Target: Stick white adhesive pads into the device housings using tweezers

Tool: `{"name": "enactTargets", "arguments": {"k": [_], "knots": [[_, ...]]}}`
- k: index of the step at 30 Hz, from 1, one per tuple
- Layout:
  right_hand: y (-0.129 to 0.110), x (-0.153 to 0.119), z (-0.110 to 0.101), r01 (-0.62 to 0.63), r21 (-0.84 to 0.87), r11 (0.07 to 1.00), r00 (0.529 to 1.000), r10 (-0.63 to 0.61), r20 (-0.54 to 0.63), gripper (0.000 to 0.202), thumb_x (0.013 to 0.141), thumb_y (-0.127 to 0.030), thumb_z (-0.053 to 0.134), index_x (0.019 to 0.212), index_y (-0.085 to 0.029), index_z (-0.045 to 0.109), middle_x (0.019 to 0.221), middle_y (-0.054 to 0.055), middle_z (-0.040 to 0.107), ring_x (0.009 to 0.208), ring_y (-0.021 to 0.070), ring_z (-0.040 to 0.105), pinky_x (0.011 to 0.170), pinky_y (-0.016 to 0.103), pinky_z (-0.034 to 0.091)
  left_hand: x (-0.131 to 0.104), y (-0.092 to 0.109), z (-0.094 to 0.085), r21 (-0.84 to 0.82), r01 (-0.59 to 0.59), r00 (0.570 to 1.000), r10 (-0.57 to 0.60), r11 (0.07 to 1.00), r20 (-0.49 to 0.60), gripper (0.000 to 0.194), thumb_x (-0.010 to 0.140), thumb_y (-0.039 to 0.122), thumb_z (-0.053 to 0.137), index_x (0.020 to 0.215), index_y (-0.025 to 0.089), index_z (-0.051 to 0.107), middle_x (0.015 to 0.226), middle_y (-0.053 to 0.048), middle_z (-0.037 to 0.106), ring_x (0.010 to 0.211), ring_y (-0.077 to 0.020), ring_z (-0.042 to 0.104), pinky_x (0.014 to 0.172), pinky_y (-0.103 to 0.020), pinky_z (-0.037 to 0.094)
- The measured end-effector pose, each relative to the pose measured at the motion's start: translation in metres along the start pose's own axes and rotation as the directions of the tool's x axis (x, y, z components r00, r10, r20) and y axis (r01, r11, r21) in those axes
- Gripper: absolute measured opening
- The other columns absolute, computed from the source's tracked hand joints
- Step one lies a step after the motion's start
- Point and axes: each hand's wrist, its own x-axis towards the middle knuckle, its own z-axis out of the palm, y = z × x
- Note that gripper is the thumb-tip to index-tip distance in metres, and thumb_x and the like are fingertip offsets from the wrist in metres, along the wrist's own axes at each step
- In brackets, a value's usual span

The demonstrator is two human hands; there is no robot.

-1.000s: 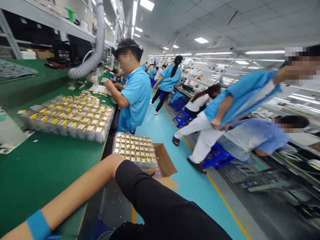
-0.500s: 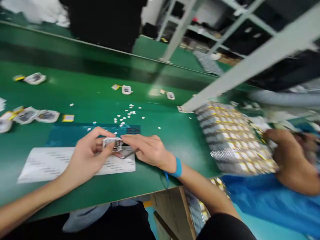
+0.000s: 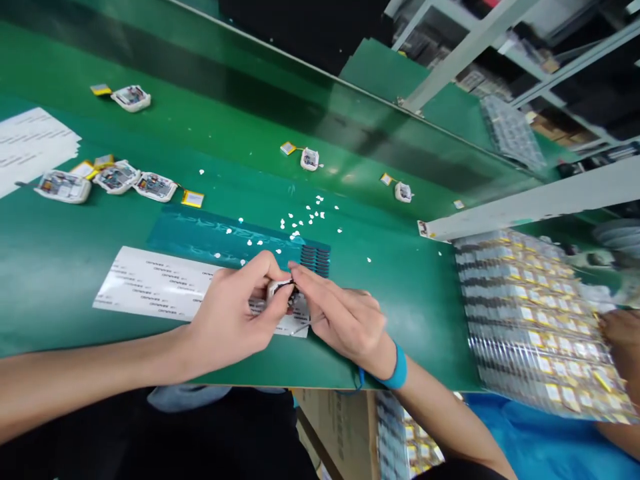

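Note:
My left hand (image 3: 245,303) is closed around a small white device casing (image 3: 273,289), pinching it between thumb and fingers. Dark parts show inside the casing, though fingers cover most of it. Against the casing's right side press the fingertips of my right hand (image 3: 345,313). A thin metal tool (image 3: 301,328), perhaps tweezers, sticks out from under that hand's curled fingers; the rest of it is hidden. Beneath both hands lies a white printed sheet (image 3: 155,283). Just behind is a blue-green film strip (image 3: 200,230) with rows of black adhesive pieces (image 3: 315,259) at its right end.
Small white bits (image 3: 300,225) are scattered behind my hands. Open casings (image 3: 117,177) with yellow batteries (image 3: 193,199) sit at left, more farther back. A stack of clear trays (image 3: 530,320) stands right, another person's hand (image 3: 623,333) beside it. A pale post (image 3: 540,203) rises nearby.
The view has shifted, so the bench scene sits farther right. The casing has turned in my left hand and its open side shows less. The other person's hand has moved lower behind the trays.

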Motion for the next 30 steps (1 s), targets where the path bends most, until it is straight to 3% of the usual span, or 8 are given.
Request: {"name": "enactTargets", "arguments": {"k": [2, 4, 7, 14, 19, 23, 25, 30], "knots": [[-0.001, 0.003, -0.002, -0.037, 0.063, 0.997, 0.999, 0.036, 0.012, 0.07, 0.094, 0.008, 0.055, 0.158, -0.02, 0.06, 0.143, 0.01, 0.074, 0.118, 0.0215, 0.08, 0.086, 0.027, 0.072, 0.001, -0.001, 0.0, -0.025, 0.011, 1.0, -0.011, 1.0, -0.002, 0.016, 0.098, 0.011, 0.057, 0.087, 0.022, 0.051, 0.062, 0.009, 0.059, 0.05, -0.0066, 0.052, 0.049, -0.017, 0.043], [-0.002, 0.008, -0.005, -0.152, 0.191, 0.97, 0.988, 0.153, 0.013, 0.05, 0.1, 0.0, 0.057, 0.141, -0.022, 0.074, 0.125, 0.006, 0.083, 0.091, 0.0171, 0.085, 0.071, 0.023, 0.069, 0.002, -0.002, -0.001, -0.028, 0.012, 1.0, -0.011, 1.0, 0.023, 0.016, 0.097, 0.011, 0.059, 0.087, 0.022, 0.052, 0.066, 0.006, 0.065, 0.052, -0.0079, 0.059, 0.048, -0.017, 0.044], [-0.002, 0.014, -0.007, -0.329, 0.315, 0.89, 0.942, 0.334, 0.037, 0.019, 0.107, -0.022, 0.066, 0.117, -0.022, 0.083, 0.086, 0.0, 0.084, 0.05, 0.0099, 0.067, 0.049, 0.02, 0.057, 0.003, -0.002, -0.002, 0.017, -0.032, 0.998, 0.031, 0.999, 0.06, 0.015, 0.096, 0.01, 0.059, 0.088, 0.022, 0.055, 0.071, 0.004, 0.07, 0.055, -0.0087, 0.065, 0.053, -0.017, 0.051], [-0.003, 0.018, -0.007, -0.6, 0.583, 0.548, 0.78, 0.563, 0.274, 0.042, 0.099, -0.06, 0.077, 0.097, -0.019, 0.078, 0.079, 0.004, 0.077, 0.06, 0.0139, 0.068, 0.055, 0.025, 0.056, 0.003, -0.003, -0.001, 0.089, -0.097, 0.987, 0.084, 0.991, 0.135, 0.015, 0.099, 0.01, 0.068, 0.106, 0.022, 0.062, 0.088, 0.004, 0.083, 0.075, -0.0114, 0.083, 0.066, -0.015, 0.06], [0.011, 0.024, -0.015, -0.542, 0.602, 0.586, 0.823, 0.515, 0.24, 0.05, 0.111, -0.061, 0.057, 0.087, -0.021, 0.076, 0.071, 0.0, 0.071, 0.066, 0.0132, 0.066, 0.064, 0.026, 0.054, 0.006, 0.005, -0.006, 0.159, -0.143, 0.981, 0.119, 0.977, 0.15, 0.012, 0.102, 0.014, 0.073, 0.11, 0.022, 0.068, 0.095, 0.003, 0.086, 0.078, -0.0118, 0.083, 0.071, -0.018, 0.062], [0.034, 0.027, -0.027, -0.449, 0.558, 0.698, 0.884, 0.437, 0.164, 0.06, 0.116, -0.06, 0.043, 0.081, -0.021, 0.072, 0.08, 0.002, 0.068, 0.073, 0.0147, 0.063, 0.073, 0.031, 0.053, 0.007, 0.001, -0.009, 0.198, -0.359, 0.898, 0.28, 0.912, 0.339, 0.009, 0.107, 0.015, 0.063, 0.11, 0.022, 0.068, 0.102, -0.003, 0.086, 0.09, -0.0188, 0.084, 0.08, -0.028, 0.067], [0.045, 0.026, -0.031, -0.466, 0.505, 0.726, 0.884, 0.397, 0.245, 0.063, 0.116, -0.063, 0.041, 0.08, -0.021, 0.071, 0.072, 0.0, 0.063, 0.066, 0.0126, 0.059, 0.067, 0.028, 0.049, 0.007, -0.006, -0.008, 0.235, -0.427, 0.863, 0.317, 0.873, 0.393, 0.011, 0.108, 0.014, 0.059, 0.112, 0.02, 0.066, 0.107, -0.007, 0.086, 0.097, -0.0225, 0.085, 0.084, -0.032, 0.068], [0.062, 0.026, -0.038, -0.538, 0.589, 0.603, 0.838, 0.313, 0.446, 0.069, 0.113, -0.07, 0.043, 0.079, -0.019, 0.073, 0.07, -0.002, 0.069, 0.055, 0.007, 0.061, 0.058, 0.022, 0.049, 0.008, -0.02, 0.001, 0.31, -0.435, 0.856, 0.281, 0.845, 0.435, 0.011, 0.108, 0.01, 0.055, 0.11, 0.016, 0.064, 0.108, -0.009, 0.084, 0.099, -0.0239, 0.084, 0.08, -0.031, 0.067]]}}
